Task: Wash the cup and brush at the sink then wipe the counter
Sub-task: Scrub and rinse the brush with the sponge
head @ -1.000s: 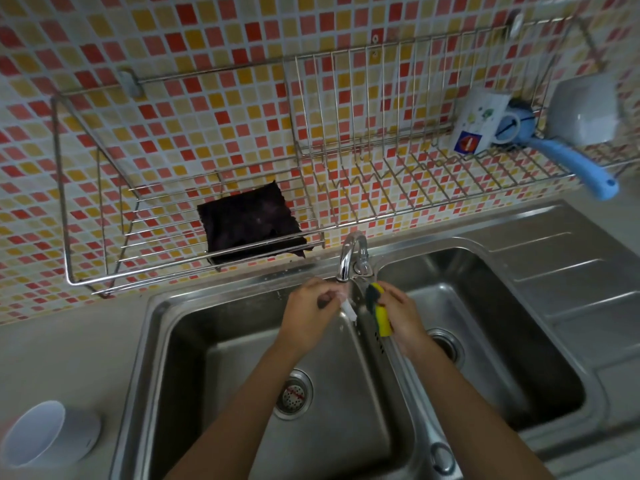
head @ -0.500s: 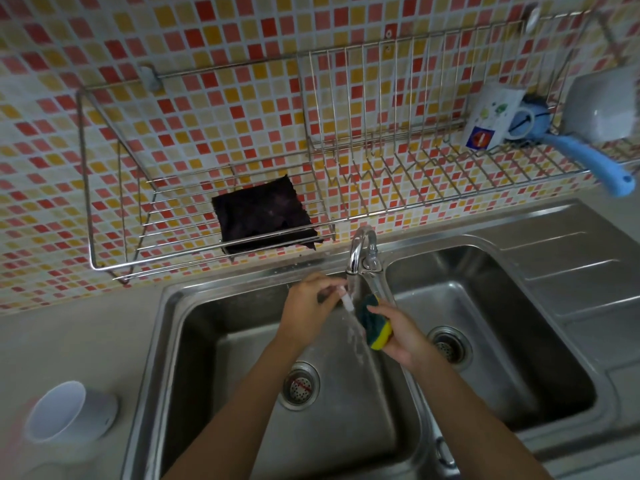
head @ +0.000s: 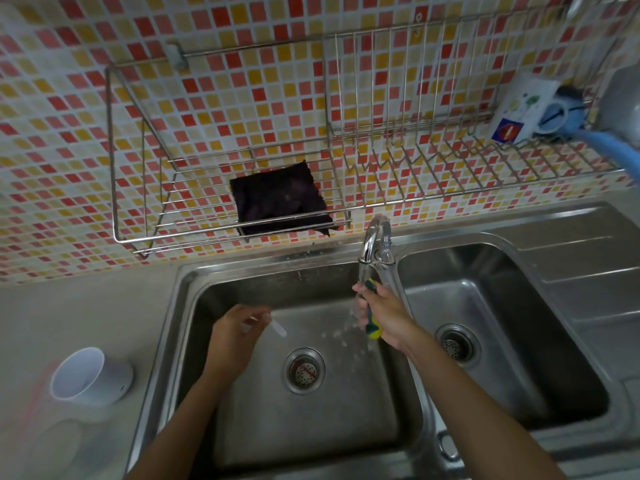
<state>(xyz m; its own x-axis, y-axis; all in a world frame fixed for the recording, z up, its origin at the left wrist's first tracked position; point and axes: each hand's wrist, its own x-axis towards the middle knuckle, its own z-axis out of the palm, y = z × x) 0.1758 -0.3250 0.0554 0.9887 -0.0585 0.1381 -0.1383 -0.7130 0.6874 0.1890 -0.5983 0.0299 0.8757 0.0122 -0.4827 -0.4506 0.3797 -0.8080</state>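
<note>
My left hand (head: 235, 336) holds a thin white brush (head: 277, 329) over the left basin (head: 311, 427), away from the water stream. Under the running tap (head: 375, 242), my right hand (head: 384, 318) squeezes a green and yellow sponge (head: 373, 332); water splashes off it. A white cup (head: 86, 375) lies on its side on the grey counter (head: 69, 323) left of the sink. A dark cloth (head: 280, 199) rests on the wire wall rack (head: 145, 199) behind the tap.
The right basin (head: 502, 323) has its own drain, with a ribbed draining board (head: 588, 271) beside it. At the rack's right end stand a printed mug (head: 523, 114) and a blue-handled utensil (head: 609, 145). Mosaic tiles cover the wall.
My left hand has pulled the brush left and down, away from the tap. My right hand stays under the stream with the sponge. The view has shifted left.
</note>
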